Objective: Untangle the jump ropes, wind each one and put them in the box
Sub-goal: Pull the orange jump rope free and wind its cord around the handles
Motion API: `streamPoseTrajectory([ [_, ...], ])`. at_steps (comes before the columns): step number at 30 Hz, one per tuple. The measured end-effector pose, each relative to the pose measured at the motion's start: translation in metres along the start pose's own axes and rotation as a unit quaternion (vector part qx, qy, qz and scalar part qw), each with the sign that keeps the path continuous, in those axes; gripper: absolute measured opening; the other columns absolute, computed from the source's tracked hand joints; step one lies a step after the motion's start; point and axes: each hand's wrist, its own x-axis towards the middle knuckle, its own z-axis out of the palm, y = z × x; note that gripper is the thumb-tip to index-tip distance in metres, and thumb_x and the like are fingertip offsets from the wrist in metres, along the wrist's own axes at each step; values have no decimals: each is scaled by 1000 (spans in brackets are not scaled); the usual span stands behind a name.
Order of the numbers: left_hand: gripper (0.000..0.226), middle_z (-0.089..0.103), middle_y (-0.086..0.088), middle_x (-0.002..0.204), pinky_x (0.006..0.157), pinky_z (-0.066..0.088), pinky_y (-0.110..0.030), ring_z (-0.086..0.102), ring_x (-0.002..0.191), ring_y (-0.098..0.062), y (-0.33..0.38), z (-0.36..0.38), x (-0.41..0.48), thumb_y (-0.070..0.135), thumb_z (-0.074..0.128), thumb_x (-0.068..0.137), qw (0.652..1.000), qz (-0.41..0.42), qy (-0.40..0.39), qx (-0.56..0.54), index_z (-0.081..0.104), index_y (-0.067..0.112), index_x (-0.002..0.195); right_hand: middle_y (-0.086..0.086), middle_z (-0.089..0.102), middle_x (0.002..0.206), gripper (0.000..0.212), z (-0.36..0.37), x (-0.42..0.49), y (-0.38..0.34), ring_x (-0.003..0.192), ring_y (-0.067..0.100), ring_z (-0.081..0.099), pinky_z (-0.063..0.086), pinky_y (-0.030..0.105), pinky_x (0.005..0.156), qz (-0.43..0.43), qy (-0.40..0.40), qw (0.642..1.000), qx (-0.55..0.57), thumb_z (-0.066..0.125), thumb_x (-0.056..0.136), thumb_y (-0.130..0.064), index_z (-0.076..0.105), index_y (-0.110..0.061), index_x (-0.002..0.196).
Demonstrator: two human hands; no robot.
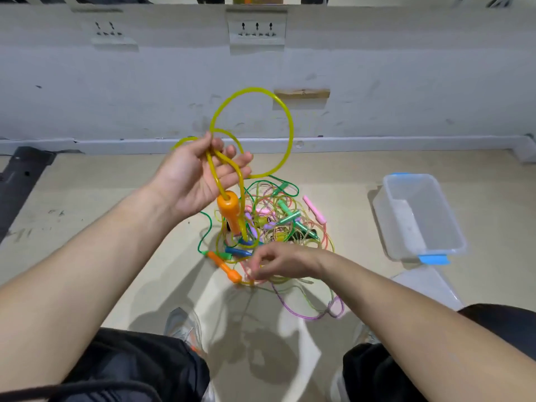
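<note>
You hold the yellow rope (pixel 285 117) up, and both grips are clamped on cord.
Your left hand (pixel 200 175), raised above the floor (pixel 116 227), curls its grip round the rope's loops, and an orange handle (pixel 229 213) hangs just below the palm. Your right hand (pixel 278 261) is low and pinches thin strands at the near edge of the tangle (pixel 278 224), beside a second orange handle (pixel 226 266). The clear box (pixel 414 210) stands apart on the right.

A scuffed grey wall (pixel 406 68) is running across the back, bearing a left socket panel (pixel 108 31) and a central socket panel (pixel 256 30); a beige floor (pixel 101 198) is catching soft shadows.
</note>
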Motion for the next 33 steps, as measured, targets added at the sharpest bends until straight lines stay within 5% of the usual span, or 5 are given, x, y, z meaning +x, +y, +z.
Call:
streamPoseTrajectory([
  [3, 42, 59, -3, 65, 59, 61, -36, 75, 74, -23, -2, -3, 0, 29, 31, 109, 999, -5, 18, -26, 48, 14, 74, 3, 53, 114, 47, -4, 5, -7, 104, 21, 54, 43, 33, 84, -16, 186, 981, -52, 77, 83, -17, 50, -20, 121],
  [8, 41, 58, -5, 65, 58, 62, -39, 75, 72, -24, -8, 7, -8, 25, 32, 109, 998, -35, -1, -55, 48, 12, 74, 7, 23, 158, 73, -6, 27, -19, 148, 28, 22, 22, 42, 122, -19, 119, 979, -162, 75, 82, -48, 44, -34, 147],
  [15, 38, 54, -2, 67, 60, 62, -42, 75, 74, -26, 21, -32, 9, 33, 32, 109, 989, 97, 114, -15, 46, 17, 77, 16, 72, 83, 27, -9, 15, 1, 71, 27, 61, 55, 51, 74, 22, 101, 993, -51, 54, 97, -32, 62, -10, 81],
  [20, 31, 45, 0, 77, 50, 56, -28, 68, 59, -13, 19, -76, 34, 36, 31, 109, 880, 212, 247, 345, 42, 24, 83, -1, 61, 55, 23, -37, -16, 1, 49, 18, 51, 43, 27, 54, 29, 202, 972, 113, 54, 103, -18, 67, -12, 84],
  [33, 32, 43, -3, 74, 57, 43, -31, 51, 49, -16, -5, -91, 50, 28, 36, 108, 854, 198, 262, 405, 44, 19, 79, -2, 45, 51, 35, -95, -77, 51, 47, 18, 34, 29, 25, 51, 127, 435, 891, 39, 61, 98, -30, 68, -13, 68],
])
